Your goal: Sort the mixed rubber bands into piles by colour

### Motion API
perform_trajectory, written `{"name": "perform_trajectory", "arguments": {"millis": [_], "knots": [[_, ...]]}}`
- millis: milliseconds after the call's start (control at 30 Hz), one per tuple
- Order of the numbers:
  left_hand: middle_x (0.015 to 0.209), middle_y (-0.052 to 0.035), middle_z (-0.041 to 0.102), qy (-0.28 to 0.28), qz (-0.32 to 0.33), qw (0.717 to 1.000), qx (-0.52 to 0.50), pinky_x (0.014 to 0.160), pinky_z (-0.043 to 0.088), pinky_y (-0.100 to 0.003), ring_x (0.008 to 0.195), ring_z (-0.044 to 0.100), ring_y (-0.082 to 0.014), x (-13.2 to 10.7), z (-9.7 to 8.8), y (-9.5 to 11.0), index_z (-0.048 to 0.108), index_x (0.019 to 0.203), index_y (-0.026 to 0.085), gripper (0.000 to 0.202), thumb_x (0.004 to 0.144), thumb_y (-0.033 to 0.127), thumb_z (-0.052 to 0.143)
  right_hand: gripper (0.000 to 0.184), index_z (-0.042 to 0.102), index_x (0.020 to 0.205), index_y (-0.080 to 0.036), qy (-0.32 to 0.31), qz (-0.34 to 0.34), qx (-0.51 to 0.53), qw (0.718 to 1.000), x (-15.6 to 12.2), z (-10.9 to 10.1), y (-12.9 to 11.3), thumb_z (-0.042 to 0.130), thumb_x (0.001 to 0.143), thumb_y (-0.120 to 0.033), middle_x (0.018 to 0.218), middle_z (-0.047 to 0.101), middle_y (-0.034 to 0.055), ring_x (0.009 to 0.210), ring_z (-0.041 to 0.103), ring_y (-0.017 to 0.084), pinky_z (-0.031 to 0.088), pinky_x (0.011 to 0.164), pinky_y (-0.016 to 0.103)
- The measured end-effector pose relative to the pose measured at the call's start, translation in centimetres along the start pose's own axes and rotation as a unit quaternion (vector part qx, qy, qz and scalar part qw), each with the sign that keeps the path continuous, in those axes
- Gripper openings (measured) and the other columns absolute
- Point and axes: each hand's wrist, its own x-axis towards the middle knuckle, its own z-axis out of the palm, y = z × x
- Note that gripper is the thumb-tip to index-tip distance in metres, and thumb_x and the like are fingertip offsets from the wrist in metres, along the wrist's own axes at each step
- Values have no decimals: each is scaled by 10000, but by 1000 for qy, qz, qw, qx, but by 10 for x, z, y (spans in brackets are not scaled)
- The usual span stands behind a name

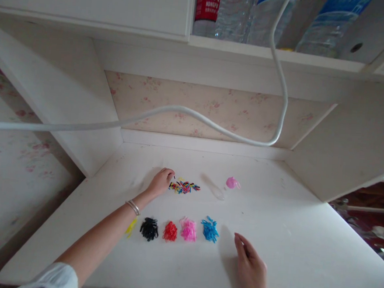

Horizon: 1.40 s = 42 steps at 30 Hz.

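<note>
My left hand is at the left edge of a mixed heap of small coloured rubber bands, its fingertips pinched on what looks like a black rubber band. Nearer to me lies a row of sorted piles: yellow bands, partly hidden by my left forearm, then black bands, red bands, pink bands and blue bands. Right of the blue pile, my right hand hovers or rests low with its fingers drawn together; nothing shows in them.
A pink, rounded small object and a clear, thin plastic piece lie right of the mixed heap. A white cable hangs across the view. Bottles stand on the shelf above the white desk. Side panels flank the desk.
</note>
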Motion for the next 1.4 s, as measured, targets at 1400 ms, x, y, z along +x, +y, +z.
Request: {"name": "perform_trajectory", "arguments": {"millis": [1400], "knots": [[869,-26,726,-269,-10,962,46,702,449,-262,802,647,-181,-77,15,78,726,848,275,239,757,372,528,538,690,1021,-187,-16,-9,-17,1000,-1,-1,0,508,731,-601,964,694,74,884,608,227,437,743,259]]}}
